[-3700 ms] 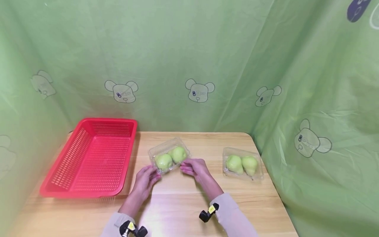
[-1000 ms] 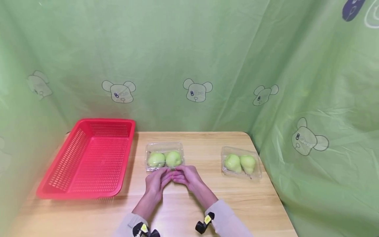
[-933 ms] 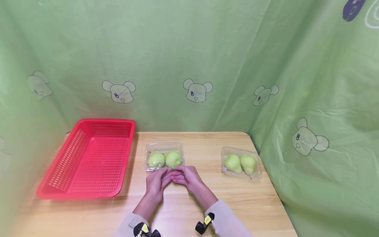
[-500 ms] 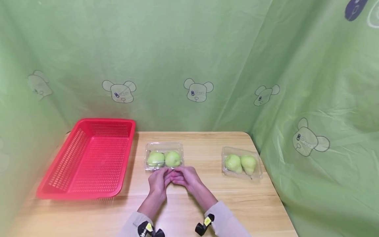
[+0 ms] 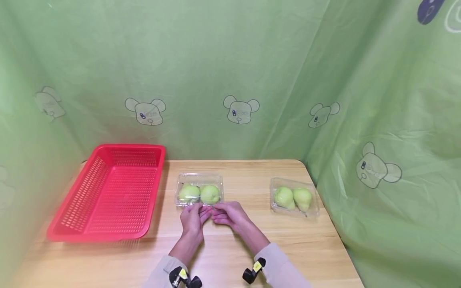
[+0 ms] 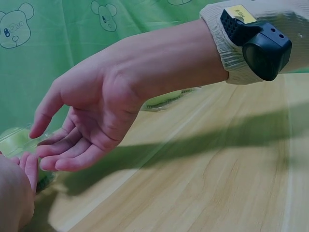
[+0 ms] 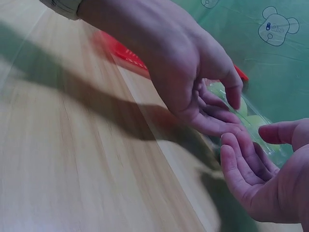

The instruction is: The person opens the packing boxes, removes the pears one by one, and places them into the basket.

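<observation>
A clear plastic box [image 5: 199, 178] with two green pears [image 5: 210, 194] lies on the wooden table in front of me. At its near edge are both my hands. The left hand [image 5: 191, 221] has its thumb on the front rim, fingers loosely bent before the box. My right hand [image 5: 232, 216] is close beside it, fingertips at the same rim near the right front. In the right wrist view the left thumb [image 7: 234, 96] points down at the box edge and the two hands' fingers overlap. A gap shows between the right thumb [image 6: 43, 116] and its fingers in the left wrist view.
On the left of the table [image 5: 230, 256] stands a red plastic basket [image 5: 151, 204] with perforated walls. A second clear box [image 5: 274, 183] holding two green pears [image 5: 302, 200] lies near the right edge. A green curtain [image 5: 201, 72] with cartoon bear heads surrounds the back and sides.
The box was tilted 3.7 s ago and now sits square to me, slightly left. My hands came together at its front edge; the right hand has since drawn a little to the right.
</observation>
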### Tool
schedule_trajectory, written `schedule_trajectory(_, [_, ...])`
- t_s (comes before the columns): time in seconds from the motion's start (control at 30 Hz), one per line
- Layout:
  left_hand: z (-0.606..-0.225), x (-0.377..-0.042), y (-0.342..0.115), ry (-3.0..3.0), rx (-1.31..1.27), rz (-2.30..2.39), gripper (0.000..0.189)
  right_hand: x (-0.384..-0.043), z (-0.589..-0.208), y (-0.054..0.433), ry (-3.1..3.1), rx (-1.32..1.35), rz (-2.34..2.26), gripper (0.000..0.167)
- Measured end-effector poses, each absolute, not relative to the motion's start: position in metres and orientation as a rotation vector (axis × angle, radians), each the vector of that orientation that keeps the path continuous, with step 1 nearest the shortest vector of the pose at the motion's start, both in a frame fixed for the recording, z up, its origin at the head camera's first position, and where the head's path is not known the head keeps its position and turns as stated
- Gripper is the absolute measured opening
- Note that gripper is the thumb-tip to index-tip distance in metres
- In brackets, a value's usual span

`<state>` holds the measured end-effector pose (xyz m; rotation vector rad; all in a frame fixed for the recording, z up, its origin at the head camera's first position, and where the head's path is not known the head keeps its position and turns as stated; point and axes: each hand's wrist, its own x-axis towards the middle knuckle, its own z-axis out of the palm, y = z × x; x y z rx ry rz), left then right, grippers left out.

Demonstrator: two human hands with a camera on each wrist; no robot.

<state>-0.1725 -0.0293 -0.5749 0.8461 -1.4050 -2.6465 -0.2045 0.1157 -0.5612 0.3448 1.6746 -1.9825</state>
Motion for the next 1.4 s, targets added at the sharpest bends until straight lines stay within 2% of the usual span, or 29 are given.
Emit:
schedule_trajectory(0.6, [-0.576,-0.178,-0.034,-1.446,0.802,-2.661,0.015,-0.21,-0.555,0.132,1.835,0.378,-1.962,0.032])
schedule_trajectory(1.03, [-0.576,-0.178,-0.04,-1.476,0.784,-2.667,0.017,-0.219,-0.55,0.132,1.96,0.403,-1.939,0.032])
schedule_trajectory(1.4, [-0.578,-0.182,-0.045,-1.488,0.767,-2.687,0.012,-0.227,-0.546,0.132,1.984,0.437,-1.924,0.034])
